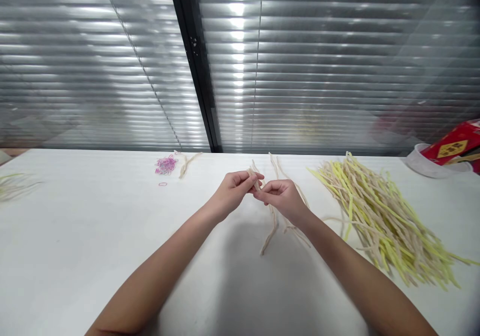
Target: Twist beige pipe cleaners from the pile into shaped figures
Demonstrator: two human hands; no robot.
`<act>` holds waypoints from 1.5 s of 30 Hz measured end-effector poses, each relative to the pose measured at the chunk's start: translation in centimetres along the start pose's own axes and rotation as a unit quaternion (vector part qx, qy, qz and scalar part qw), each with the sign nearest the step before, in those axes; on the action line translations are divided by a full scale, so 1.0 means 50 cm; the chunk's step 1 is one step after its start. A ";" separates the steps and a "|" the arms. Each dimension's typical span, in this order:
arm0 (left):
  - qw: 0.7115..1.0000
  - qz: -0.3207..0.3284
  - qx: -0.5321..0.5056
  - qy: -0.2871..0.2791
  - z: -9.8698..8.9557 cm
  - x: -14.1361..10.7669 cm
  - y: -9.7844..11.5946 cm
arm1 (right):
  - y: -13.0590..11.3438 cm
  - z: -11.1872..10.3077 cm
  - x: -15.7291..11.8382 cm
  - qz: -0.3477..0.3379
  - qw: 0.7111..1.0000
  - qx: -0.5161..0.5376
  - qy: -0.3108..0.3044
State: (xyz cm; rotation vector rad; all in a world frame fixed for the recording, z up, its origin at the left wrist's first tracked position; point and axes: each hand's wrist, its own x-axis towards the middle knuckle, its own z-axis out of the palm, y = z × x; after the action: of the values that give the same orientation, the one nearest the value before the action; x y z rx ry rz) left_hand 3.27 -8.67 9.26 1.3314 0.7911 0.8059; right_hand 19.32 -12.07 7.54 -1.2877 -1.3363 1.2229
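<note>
My left hand [238, 186] and my right hand [282, 196] meet over the middle of the white table. Between thumb and fingers, both pinch a small bundle of beige fuzzy strands [256, 180]. The strands' top ends stick up past my left fingers, and a lower end [268, 241] hangs below the hands. Part of the bundle is hidden by my fingers. Several more thin beige strands [277, 165] lie behind and under my right hand and wrist.
A large pile of yellow and beige strands [386, 216] lies at the right. Behind it stands a white bowl [416, 162] with a red packet [455, 141]. Small pink and purple bands [166, 165] and loose beige strands [186, 165] sit back left. Window blinds [318, 66] rise behind the table.
</note>
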 end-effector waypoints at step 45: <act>0.992 0.047 0.090 0.073 -0.004 -0.009 0.030 | -0.017 0.004 -0.012 0.035 0.998 0.022 -0.035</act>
State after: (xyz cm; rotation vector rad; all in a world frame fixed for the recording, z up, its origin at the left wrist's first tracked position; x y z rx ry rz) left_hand 2.79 -8.86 10.76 1.4904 0.9406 0.9321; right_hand 19.07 -12.66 8.36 -1.2803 -1.3159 1.3510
